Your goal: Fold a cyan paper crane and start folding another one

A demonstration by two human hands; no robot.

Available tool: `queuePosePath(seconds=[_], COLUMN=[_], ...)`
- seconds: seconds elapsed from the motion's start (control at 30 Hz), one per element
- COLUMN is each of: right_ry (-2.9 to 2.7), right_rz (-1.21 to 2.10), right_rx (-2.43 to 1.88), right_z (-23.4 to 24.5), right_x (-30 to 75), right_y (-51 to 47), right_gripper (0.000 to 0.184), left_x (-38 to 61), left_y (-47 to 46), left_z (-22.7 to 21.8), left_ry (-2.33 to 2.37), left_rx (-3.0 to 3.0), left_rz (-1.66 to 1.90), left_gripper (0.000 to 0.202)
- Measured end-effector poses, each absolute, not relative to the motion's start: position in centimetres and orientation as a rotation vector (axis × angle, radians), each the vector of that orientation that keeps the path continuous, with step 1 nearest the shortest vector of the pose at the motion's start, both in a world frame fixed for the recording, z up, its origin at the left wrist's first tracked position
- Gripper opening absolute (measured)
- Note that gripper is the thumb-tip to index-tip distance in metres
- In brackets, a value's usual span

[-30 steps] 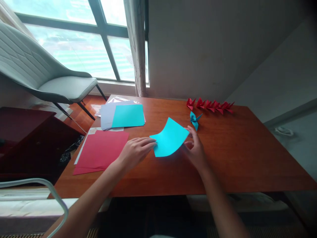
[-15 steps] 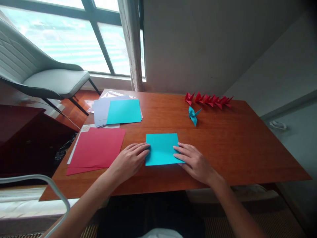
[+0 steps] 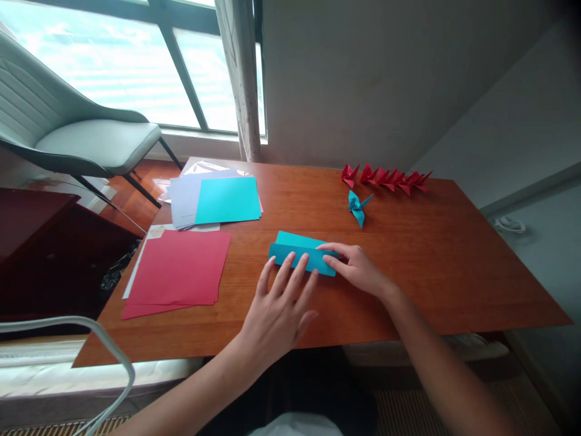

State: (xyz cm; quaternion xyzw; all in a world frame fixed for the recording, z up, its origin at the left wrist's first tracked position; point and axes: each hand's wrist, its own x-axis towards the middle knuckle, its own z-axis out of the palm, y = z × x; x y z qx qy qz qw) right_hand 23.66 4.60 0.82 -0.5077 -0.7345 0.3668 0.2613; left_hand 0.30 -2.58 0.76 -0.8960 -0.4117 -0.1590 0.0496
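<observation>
A sheet of turquoise paper (image 3: 302,237) lies at the middle of the wooden table, its near side folded up and over toward the far side. My left hand (image 3: 284,303) is open, fingers spread, with the fingertips at the near edge of the fold. My right hand (image 3: 356,266) grips the right end of the folded sheet between thumb and fingers. Beyond it stands a turquoise paper crane (image 3: 357,207), with a row of several red paper cranes (image 3: 385,178) behind.
Red paper sheets (image 3: 179,266) lie at the table's left. Farther back are turquoise sheets (image 3: 228,200) on pale lavender paper (image 3: 184,203). A grey chair (image 3: 95,142) stands by the window. A white curved tube (image 3: 109,342) rises at the lower left, before the table's near edge.
The turquoise sheet lay flat and has been folded over from the near side. My left hand moved from its left edge to the front, fingers spreading; my right hand has closed on its right end.
</observation>
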Motion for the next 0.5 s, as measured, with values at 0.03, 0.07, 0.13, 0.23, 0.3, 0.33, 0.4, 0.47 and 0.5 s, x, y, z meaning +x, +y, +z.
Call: queuePosePath(seconds=[0.03,0.07,0.13,0.23,0.3,0.33,0.4,0.47,0.5], right_ry=[-2.001,-2.013,-2.017,-2.025,-2.096,-2.146,-2.221,-2.249,-2.257], right_rz=[1.020,1.042,1.019,0.820,0.707,0.674,0.616,0.559,0.546], right_rx=[-1.372,-1.367,-1.354,-1.341,-1.290,-1.253,-1.189,-1.168,-1.166], right_z=[1.0,1.2,1.6,1.8,1.6,1.3,0.8,0.3,0.1], right_x=[23.7,23.7,23.7,23.5,23.1,22.8,22.2,21.6,21.3], right_y=[4.9,5.1,5.4,5.6,5.7,5.8,6.0,6.3,6.5], right_gripper=[0.029,0.029,0.027,0.025,0.026,0.027,0.028,0.029,0.029], left_x=[0.4,0.5,0.6,0.7,0.8,0.9,0.9,0.9,0.9], left_y=[-2.1,-1.7,-1.2,-1.3,-1.6,-1.8,-2.2,-2.6,-2.7], left_z=[0.5,0.2,-0.2,-0.5,-0.4,-0.3,-0.2,-0.1,-0.1], left_ry=[-1.270,-1.287,-1.303,-1.303,-1.295,-1.292,-1.290,-1.291,-1.289], left_rx=[-2.738,-2.748,-2.772,-2.800,-2.807,-2.808,-2.806,-2.807,-2.809], left_rz=[-0.456,-0.429,-0.389,-0.355,-0.352,-0.352,-0.353,-0.347,-0.346], left_gripper=[0.066,0.068,0.071,0.073,0.074,0.074,0.075,0.075,0.076])
